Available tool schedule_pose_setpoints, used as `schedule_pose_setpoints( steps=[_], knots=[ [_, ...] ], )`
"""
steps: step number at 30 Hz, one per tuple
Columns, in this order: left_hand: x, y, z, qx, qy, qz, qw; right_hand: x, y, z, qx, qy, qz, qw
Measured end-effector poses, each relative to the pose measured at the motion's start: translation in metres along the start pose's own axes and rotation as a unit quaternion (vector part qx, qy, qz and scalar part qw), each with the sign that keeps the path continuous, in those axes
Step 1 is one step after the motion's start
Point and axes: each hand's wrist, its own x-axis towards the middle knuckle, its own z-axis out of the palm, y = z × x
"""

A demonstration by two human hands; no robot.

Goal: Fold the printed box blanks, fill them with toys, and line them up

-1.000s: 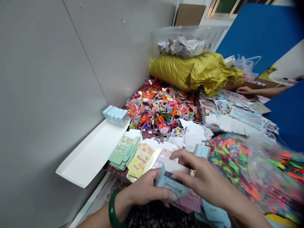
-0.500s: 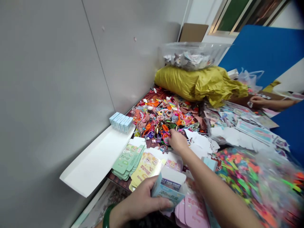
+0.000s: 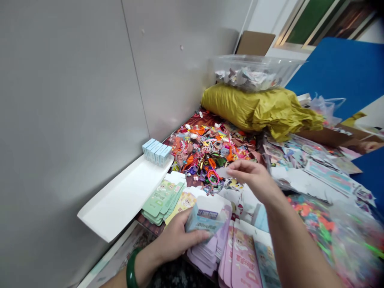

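My left hand (image 3: 177, 236), with a green bangle at its wrist, grips a small light blue carton (image 3: 204, 224). The carton's top is open and dark lettering shows inside. Over the pile's near right edge, my right hand (image 3: 255, 178) pinches a small pale flat piece (image 3: 222, 173), too blurred to name. Beyond it spreads a heap of colourful hair ties and trinkets (image 3: 207, 150). Flat cartons lie in stacks close by: green (image 3: 160, 200), yellow (image 3: 183, 202), purple (image 3: 207, 254), pink (image 3: 244, 256) and blue (image 3: 267, 260).
Several filled blue boxes (image 3: 156, 153) stand at the far end of a white tray (image 3: 120, 200) against the grey wall. A yellow sack (image 3: 255, 106) carries a clear bin (image 3: 258, 72). Bags of bright pieces (image 3: 324, 224) and paper sheets (image 3: 327, 180) lie right. Another person's hand (image 3: 367, 146) shows there.
My right hand left the carton, reached into the trinket heap, then drew back to the right with a small pale piece. My left hand keeps hold of the carton.
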Motion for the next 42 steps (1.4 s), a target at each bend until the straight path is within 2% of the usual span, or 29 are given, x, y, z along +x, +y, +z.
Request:
schedule_pose_setpoints(
  steps=[2,5,7,8,10,12,13,14,16,19,24,31,34,38,42],
  knots=[
    [0.002,0.001,0.0,0.011,0.02,0.017,1.0,-0.026,-0.022,-0.002,0.017,-0.058,-0.043,0.997],
    [0.005,0.001,0.003,0.029,0.038,0.028,0.998,-0.055,-0.046,0.005,-0.08,-0.11,-0.109,0.985],
    [0.007,-0.001,0.005,0.036,0.049,0.029,0.998,-0.06,-0.049,0.011,-0.128,-0.133,-0.142,0.973],
    [0.008,-0.002,0.006,0.032,0.052,0.028,0.998,-0.058,-0.046,0.013,-0.135,-0.13,-0.15,0.971],
    [0.01,-0.004,0.008,0.011,0.042,0.025,0.999,-0.042,-0.032,0.012,-0.148,-0.067,-0.133,0.978],
    [0.01,-0.006,0.009,-0.014,0.026,0.02,0.999,-0.018,-0.011,0.01,-0.207,0.029,-0.07,0.975],
    [0.01,-0.006,0.009,-0.022,0.019,0.016,0.999,-0.005,0.001,0.01,-0.264,0.055,-0.029,0.963],
    [0.009,-0.007,0.009,-0.025,0.014,0.011,1.0,0.008,0.012,0.012,-0.323,0.055,-0.003,0.945],
    [0.008,-0.007,0.009,-0.027,0.012,0.0,1.0,0.03,0.032,0.021,-0.373,0.046,0.012,0.927],
    [0.006,-0.009,0.008,-0.017,0.018,-0.002,1.0,0.049,0.047,0.042,-0.408,0.033,0.012,0.912],
    [0.006,-0.012,0.008,-0.02,0.031,-0.004,0.999,0.061,0.048,0.065,-0.437,0.015,0.004,0.899],
    [0.01,-0.008,0.018,-0.04,0.006,-0.007,0.999,0.075,0.051,0.083,-0.44,-0.031,-0.013,0.897],
    [0.008,-0.007,0.018,-0.046,0.002,-0.005,0.999,0.079,0.052,0.077,-0.42,-0.02,-0.01,0.907],
    [0.003,-0.006,0.014,-0.038,0.012,0.014,0.999,0.076,0.043,0.046,-0.351,0.015,-0.029,0.936],
    [-0.002,-0.003,0.014,-0.004,0.02,0.044,0.999,0.067,0.038,0.009,-0.251,0.128,-0.041,0.959]
  ],
)
